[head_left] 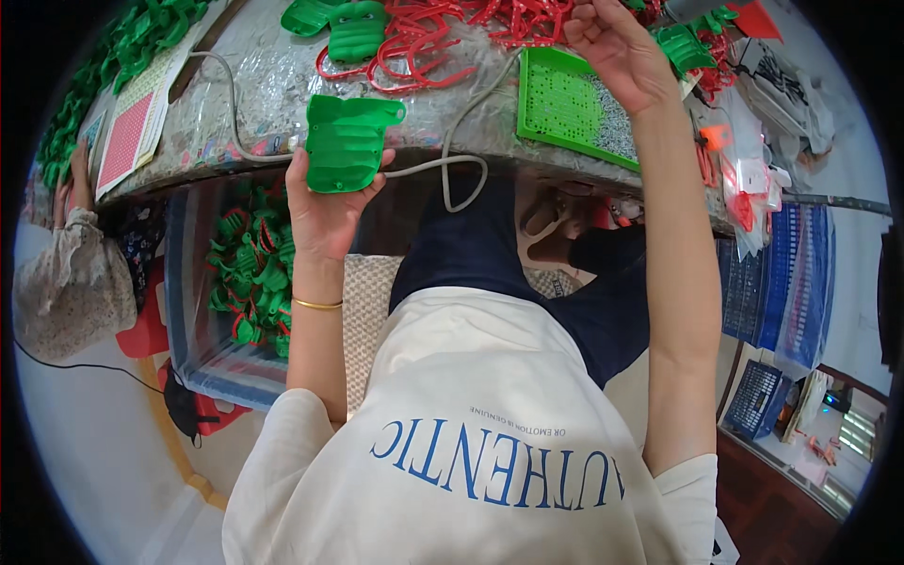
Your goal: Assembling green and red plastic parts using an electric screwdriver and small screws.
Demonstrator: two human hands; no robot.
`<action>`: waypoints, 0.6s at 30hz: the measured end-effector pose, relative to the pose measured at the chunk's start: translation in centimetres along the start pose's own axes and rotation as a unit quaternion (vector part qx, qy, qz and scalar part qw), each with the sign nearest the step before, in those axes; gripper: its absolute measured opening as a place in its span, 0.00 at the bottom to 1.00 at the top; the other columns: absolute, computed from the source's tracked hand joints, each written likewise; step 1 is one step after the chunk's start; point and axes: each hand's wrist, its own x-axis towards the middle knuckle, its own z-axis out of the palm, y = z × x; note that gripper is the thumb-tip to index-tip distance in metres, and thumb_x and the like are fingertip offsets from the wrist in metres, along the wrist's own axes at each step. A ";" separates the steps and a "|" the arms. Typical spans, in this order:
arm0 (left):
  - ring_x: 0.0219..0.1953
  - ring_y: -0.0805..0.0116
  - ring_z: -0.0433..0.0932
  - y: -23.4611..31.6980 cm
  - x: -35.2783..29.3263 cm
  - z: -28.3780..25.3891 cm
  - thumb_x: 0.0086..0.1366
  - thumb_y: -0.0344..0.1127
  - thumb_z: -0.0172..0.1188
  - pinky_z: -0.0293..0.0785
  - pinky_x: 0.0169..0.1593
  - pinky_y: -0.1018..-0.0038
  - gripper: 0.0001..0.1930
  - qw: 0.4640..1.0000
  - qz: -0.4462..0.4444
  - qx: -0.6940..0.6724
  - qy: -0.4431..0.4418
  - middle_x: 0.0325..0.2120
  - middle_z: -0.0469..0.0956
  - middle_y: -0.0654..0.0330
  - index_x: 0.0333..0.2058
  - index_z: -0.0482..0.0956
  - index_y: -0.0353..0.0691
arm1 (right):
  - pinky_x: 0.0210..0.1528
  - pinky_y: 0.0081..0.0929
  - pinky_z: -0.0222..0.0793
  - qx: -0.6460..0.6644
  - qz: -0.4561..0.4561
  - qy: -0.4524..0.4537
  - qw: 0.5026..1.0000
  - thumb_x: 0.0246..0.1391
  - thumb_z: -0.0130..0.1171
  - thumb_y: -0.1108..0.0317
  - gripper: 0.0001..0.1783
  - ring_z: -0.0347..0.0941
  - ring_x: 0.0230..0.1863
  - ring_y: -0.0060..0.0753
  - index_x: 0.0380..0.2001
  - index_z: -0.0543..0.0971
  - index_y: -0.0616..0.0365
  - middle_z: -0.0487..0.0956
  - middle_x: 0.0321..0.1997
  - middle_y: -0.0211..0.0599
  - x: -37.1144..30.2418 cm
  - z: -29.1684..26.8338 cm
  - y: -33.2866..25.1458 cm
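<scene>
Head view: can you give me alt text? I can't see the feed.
The left hand holds a ridged green plastic piece at the near edge of a cluttered worktable. The right hand appears over the far side of a green tray, near red plastic pieces. At left, a crate holds green-and-red pieces.

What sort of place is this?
Probably a small assembly workshop: the left hand holds a green part, loose red parts lie heaped on the bench, and a bin holds many green-and-red pieces.
</scene>
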 end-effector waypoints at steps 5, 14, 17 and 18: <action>0.52 0.41 0.74 0.9 -0.6 -1.0 0.64 0.57 0.55 0.76 0.46 0.59 0.32 1.000 0.014 -0.024 -0.009 0.52 0.73 0.45 0.56 0.69 0.36 | 0.37 0.20 0.71 -0.144 -0.040 0.038 0.988 0.57 0.62 0.69 0.09 0.75 0.32 0.19 0.41 0.80 0.54 0.80 0.31 0.25 -3.5 0.9 -1.3; 0.53 0.46 0.74 -0.4 -1.8 -0.1 0.63 0.46 0.59 0.76 0.47 0.63 0.27 0.999 0.019 0.051 -0.005 0.52 0.74 0.48 0.55 0.69 0.35 | 0.47 0.20 0.72 -0.263 -0.079 0.041 0.961 0.56 0.61 0.71 0.16 0.77 0.40 0.23 0.47 0.77 0.64 0.81 0.42 0.34 -9.0 -1.3 -3.3; 0.52 0.52 0.76 -0.8 -2.2 0.6 0.62 0.39 0.60 0.75 0.47 0.65 0.25 0.998 0.003 0.062 -0.002 0.50 0.75 0.49 0.55 0.69 0.33 | 0.49 0.19 0.72 -0.271 -0.104 0.063 0.955 0.55 0.62 0.72 0.17 0.76 0.40 0.21 0.48 0.77 0.63 0.80 0.42 0.33 -11.1 -1.0 -2.9; 0.51 0.54 0.76 -1.0 -2.3 0.6 0.62 0.38 0.60 0.75 0.47 0.65 0.25 0.994 -0.003 0.113 -0.009 0.50 0.75 0.50 0.55 0.69 0.34 | 0.48 0.19 0.72 -0.288 -0.105 0.085 0.948 0.55 0.62 0.71 0.17 0.76 0.39 0.20 0.48 0.77 0.63 0.80 0.41 0.33 -11.7 -1.4 -2.9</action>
